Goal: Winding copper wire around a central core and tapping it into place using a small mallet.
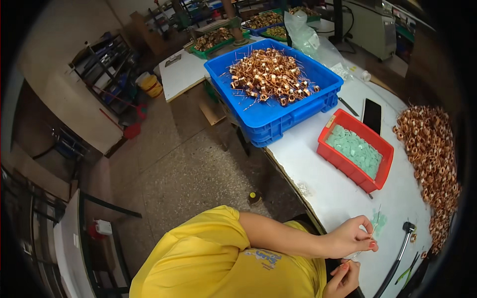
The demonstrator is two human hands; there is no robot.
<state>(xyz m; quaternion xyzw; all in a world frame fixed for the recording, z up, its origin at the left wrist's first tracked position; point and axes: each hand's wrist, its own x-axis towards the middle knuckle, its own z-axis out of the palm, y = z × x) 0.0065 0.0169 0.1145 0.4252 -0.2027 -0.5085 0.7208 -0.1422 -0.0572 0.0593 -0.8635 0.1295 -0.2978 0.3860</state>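
Observation:
My left hand [354,237] is closed in a pinch above the near part of the table, with a thin wire [378,216] standing up from its fingertips. Just below it, my right hand [344,279] has its fingers pressed together. A small pale, glossy piece [354,255] shows between the two hands; its kind and which fingers grip it are hard to make out. Flat mint-green pieces [379,222] lie on the table past the left hand. Right of these are one copper coil [413,238] and a black-headed hammer [408,227].
A red bin [325,149] holds mint-green pieces. Copper coils with wire ends fill a blue crate [293,117], and more form a pile [430,159] along the right edge. A phone [372,116], a clear plastic bag [303,35] and green-handled pliers [408,272] lie on the white table [303,171].

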